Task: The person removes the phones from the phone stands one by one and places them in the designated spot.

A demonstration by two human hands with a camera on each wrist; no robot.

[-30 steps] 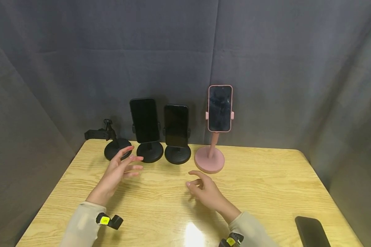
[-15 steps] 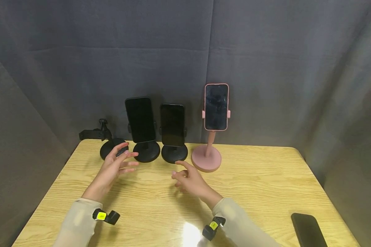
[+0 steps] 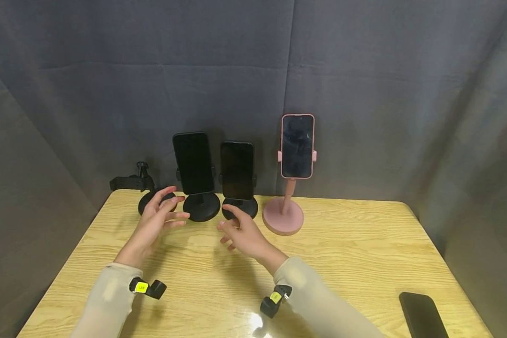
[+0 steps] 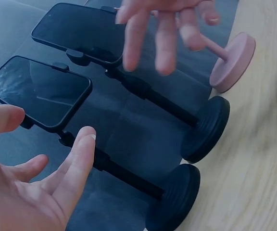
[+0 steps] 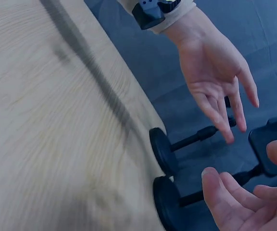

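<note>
My left hand (image 3: 154, 220) hovers in front of the left black stands, its fingers spread and holding nothing. Nearest to it are the phone-less stand (image 3: 140, 182) and a black phone (image 3: 193, 163) clamped upright on its own black stand. My right hand (image 3: 246, 234), loosely bent and also holding nothing, overlaps the base of the second black stand. That stand carries a smaller black phone (image 3: 237, 170). In the left wrist view both phones show behind my left hand (image 4: 37, 192) and right hand (image 4: 169, 29).
A pink-cased phone (image 3: 297, 146) sits on a pink stand (image 3: 284, 217) to the right. One more black phone (image 3: 423, 315) lies flat near the wooden table's (image 3: 355, 244) front right. A grey curtain (image 3: 363, 94) hangs right behind the stands.
My right hand has moved left and farther forward, from before the pink stand to the second black stand. My left hand has shifted only slightly forward.
</note>
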